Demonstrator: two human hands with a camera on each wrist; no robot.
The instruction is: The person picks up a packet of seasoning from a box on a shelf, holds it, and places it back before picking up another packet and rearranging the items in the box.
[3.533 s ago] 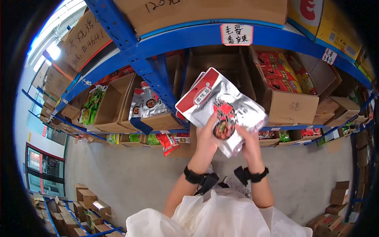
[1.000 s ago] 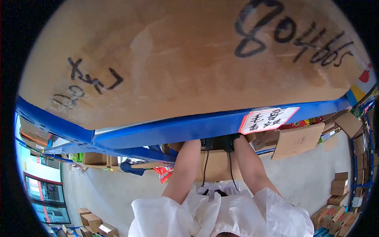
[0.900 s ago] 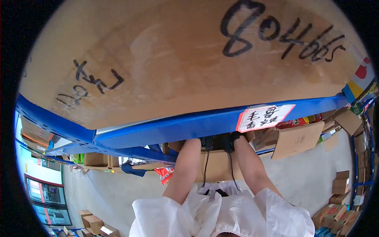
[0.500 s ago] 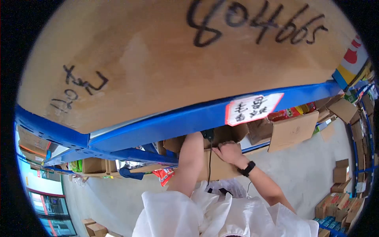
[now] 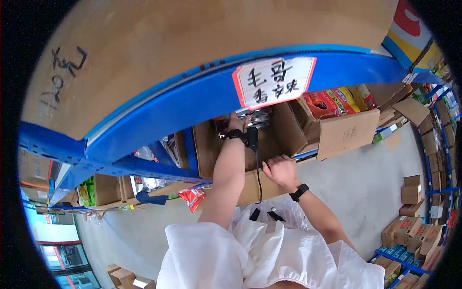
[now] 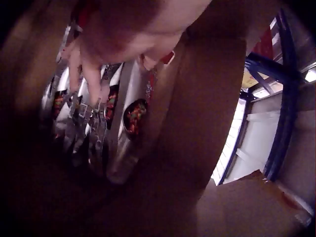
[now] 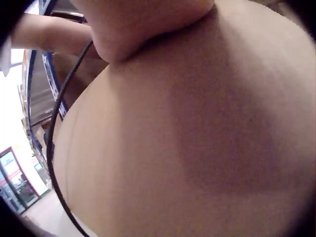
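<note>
Here the silver pouches [image 6: 123, 155] are bunching side by side deep inside an open carton [image 5: 288, 127], glossy faces catching the light and food pictures showing. They're looking soft and floppy, probably with some weight settling inside, and that smooth film is likely being slippery, so a bunch could be fanning apart under a loose pinch. The firmer hold, I'm judging, is coming from the thumb and fingers pressing across the broad faces from opposite sides, rather than tugging at 1 corner; crushing isn't looking like much of a worry. The left hand [image 6: 123, 39] is reaching right in, its fingers spreading fairly straight and touching the pouches. The right hand [image 5: 281, 172] is resting at the carton's front edge; its fingers are bending, but I cannot tell whether they're gripping the cardboard. Overhead, a blue shelf beam [image 5: 192, 103] is running across, carrying a handwritten label [image 5: 274, 82], while red and yellow packets [image 5: 332, 103] are sitting in the neighbouring box.
</note>
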